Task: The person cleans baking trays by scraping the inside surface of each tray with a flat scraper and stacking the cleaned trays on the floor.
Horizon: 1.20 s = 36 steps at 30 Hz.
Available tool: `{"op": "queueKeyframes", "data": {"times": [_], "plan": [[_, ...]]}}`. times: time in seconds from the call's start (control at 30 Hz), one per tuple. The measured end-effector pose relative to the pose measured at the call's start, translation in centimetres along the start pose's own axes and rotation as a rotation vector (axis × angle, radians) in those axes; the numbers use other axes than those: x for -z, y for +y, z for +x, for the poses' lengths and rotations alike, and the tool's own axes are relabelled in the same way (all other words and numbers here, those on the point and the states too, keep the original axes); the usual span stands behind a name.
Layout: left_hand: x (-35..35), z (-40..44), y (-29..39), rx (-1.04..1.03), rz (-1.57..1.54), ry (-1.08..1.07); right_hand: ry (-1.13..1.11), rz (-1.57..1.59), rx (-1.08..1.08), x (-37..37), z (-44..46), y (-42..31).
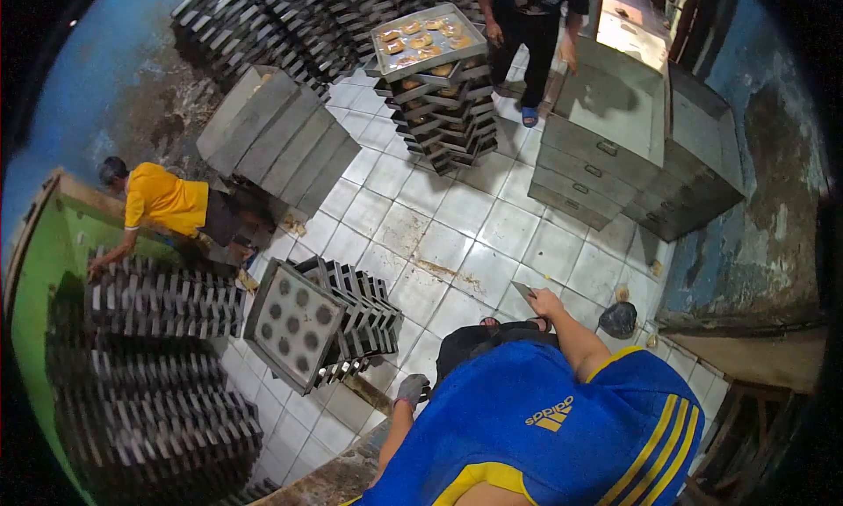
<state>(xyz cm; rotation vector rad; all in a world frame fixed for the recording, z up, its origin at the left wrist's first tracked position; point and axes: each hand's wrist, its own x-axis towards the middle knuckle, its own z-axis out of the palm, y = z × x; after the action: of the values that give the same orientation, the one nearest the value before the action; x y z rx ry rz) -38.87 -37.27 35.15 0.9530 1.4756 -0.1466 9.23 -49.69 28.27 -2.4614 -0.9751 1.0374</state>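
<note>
My right hand [548, 305] is closed around a flat metal scraper [524, 291], its thin blade pointing out over the tiled floor. A grey glove covers my left hand [411, 388], which hangs low beside my dark trousers, fingers loosely bent and nothing visible in them. Left of that hand, a stack of metal baking trays stands on the floor. Its top tray [294, 326] carries several round dark spots. A dark plastic bag [618, 320] lies on the tiles to the right of my right hand.
A tray of baked pieces [428, 40] tops another stack ahead. Deep metal boxes [584, 168] stand at right, more [272, 137] at upper left. Tray piles [167, 401] line the left side. A person in a yellow shirt [165, 198] bends there; another in dark clothes [527, 32] stands ahead.
</note>
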Motion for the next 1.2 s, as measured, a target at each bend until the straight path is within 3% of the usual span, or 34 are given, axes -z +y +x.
{"op": "queueKeyframes", "data": {"times": [0.23, 0.7, 0.77, 0.93, 1.03, 1.2], "plan": [[0.3, 2.2, 0.3, 0.034, -0.133, -0.015, -0.053, 0.005, 0.031, 0.3, 0.4, -1.5], [0.7, 1.4, -2.4, -0.028, 0.036, 0.088, -0.095, -0.033, 0.273, -1.0, 3.3, -0.8], [0.7, 0.8, -2.3, -0.008, 0.225, 0.029, -0.096, 0.012, 0.238, -1.9, 4.0, 0.0], [0.3, -0.4, -2.4, -0.039, 0.242, 0.076, -0.066, -0.014, 0.299, -3.2, 5.6, 1.0], [0.2, -1.2, -2.1, -0.040, 0.239, 0.101, -0.147, 0.158, 0.248, -0.9, 2.9, -2.0], [0.6, -0.7, -2.0, -0.050, 0.257, 0.112, -0.163, 0.088, 0.219, -1.5, 3.9, -2.0]]}}
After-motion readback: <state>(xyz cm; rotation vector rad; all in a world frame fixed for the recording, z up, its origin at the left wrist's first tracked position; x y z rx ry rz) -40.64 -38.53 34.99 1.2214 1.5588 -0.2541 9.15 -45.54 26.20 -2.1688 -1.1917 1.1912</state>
